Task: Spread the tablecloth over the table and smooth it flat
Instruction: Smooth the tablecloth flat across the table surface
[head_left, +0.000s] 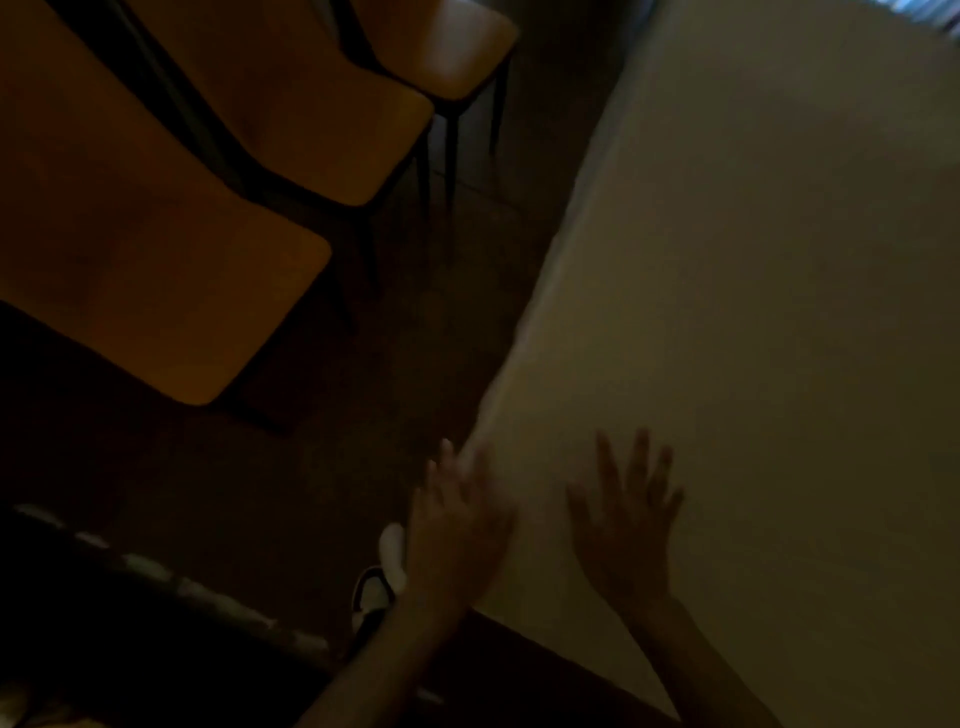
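A pale cream tablecloth (753, 312) covers the table and fills the right half of the dim, blurred view. Its left edge runs diagonally from the top right down to the lower middle. My right hand (626, 525) lies flat on the cloth near the close corner, fingers spread. My left hand (457, 525) rests at the cloth's left edge with straight fingers, partly over the side of the table.
Three orange-brown chairs stand to the left: one (156, 291) near, one (311, 114) behind it, one (452, 47) at the top. Dark floor (441, 312) lies between the chairs and the table. My shoe (371, 603) shows below the left hand.
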